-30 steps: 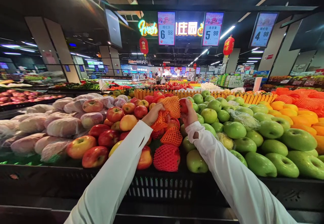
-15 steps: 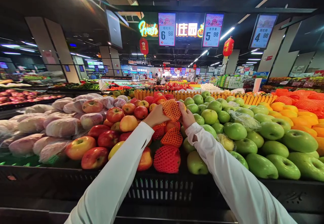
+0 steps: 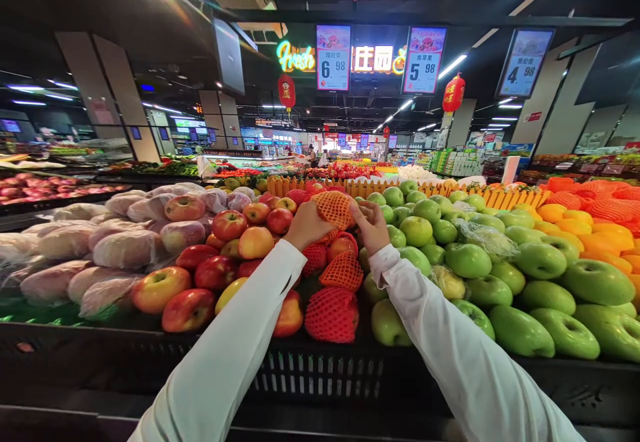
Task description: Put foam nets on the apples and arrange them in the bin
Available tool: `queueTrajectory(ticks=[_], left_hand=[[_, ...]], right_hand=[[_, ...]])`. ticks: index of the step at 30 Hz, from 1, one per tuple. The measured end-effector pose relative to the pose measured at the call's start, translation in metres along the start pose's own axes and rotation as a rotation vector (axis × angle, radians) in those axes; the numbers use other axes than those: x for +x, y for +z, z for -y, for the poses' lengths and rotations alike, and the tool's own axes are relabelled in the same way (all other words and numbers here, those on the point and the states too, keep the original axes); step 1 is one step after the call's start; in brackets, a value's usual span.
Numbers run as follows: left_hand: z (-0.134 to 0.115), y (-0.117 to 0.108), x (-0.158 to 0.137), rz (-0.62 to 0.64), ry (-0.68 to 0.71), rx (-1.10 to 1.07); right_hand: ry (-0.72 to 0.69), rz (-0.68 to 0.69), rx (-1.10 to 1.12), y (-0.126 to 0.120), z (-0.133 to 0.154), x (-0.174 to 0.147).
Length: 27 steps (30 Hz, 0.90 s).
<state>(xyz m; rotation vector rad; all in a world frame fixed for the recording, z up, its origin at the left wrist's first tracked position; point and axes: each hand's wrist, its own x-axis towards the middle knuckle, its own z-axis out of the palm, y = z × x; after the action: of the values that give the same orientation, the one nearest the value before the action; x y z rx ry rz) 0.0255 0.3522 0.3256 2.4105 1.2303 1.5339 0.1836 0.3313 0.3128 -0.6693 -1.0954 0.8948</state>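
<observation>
Between my two hands is a fruit in an orange foam net (image 3: pixel 333 209), lifted over the middle of the display. My left hand (image 3: pixel 306 226) is closed around its left side. At its right edge, the fingers of my right hand (image 3: pixel 371 226) pinch the net. The fruit inside is mostly hidden. Right below lie an orange-netted fruit (image 3: pixel 342 271) and a red-netted fruit (image 3: pixel 332 315). Bare red-yellow apples (image 3: pixel 216 273) are piled by my left forearm. Green apples (image 3: pixel 467 260) fill the space beyond my right hand.
Plastic-wrapped fruits (image 3: pixel 127 249) are heaped at the left, oranges (image 3: pixel 603 237) at the far right. A black slatted crate edge (image 3: pixel 320 372) runs along the front. Behind the fruit stands a low yellow picket fence (image 3: pixel 345 185). Price screens (image 3: pixel 333 59) hang overhead.
The netted fruit has shifted slightly up and left and tilted between my hands. My right fingers have bent more at its edge. The view has turned a little to the left.
</observation>
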Motion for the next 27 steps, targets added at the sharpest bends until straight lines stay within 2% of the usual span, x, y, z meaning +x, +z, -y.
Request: queueTrajectory(ticks=[3,6,13,17,20,24,27], left_hand=[[0.001,-0.001,0.001,-0.004,-0.038,0.097],[0.000,0.000,0.001,0.016,-0.030,0.111],[-0.007,0.001,-0.002,-0.063,-0.123,0.058],[-0.009,0.001,-0.003,-0.060,-0.094,0.082],[-0.010,-0.001,-0.003,-0.060,-0.072,0.054],[-0.011,-0.001,-0.002,-0.091,-0.122,0.006],[-0.009,0.000,-0.002,-0.093,-0.154,-0.034]], right_hand=[[-0.228,0.002,-0.110,-0.002,0.004,-0.002],[-0.296,0.080,-0.174,-0.005,0.004,-0.001],[-0.234,-0.049,-0.075,-0.008,-0.014,0.012],[-0.202,-0.091,-0.030,-0.008,-0.019,0.017],[-0.144,-0.056,0.013,-0.005,-0.015,0.015],[-0.044,0.057,0.046,-0.001,-0.004,0.009],[0.004,0.087,0.028,-0.002,0.000,0.006]])
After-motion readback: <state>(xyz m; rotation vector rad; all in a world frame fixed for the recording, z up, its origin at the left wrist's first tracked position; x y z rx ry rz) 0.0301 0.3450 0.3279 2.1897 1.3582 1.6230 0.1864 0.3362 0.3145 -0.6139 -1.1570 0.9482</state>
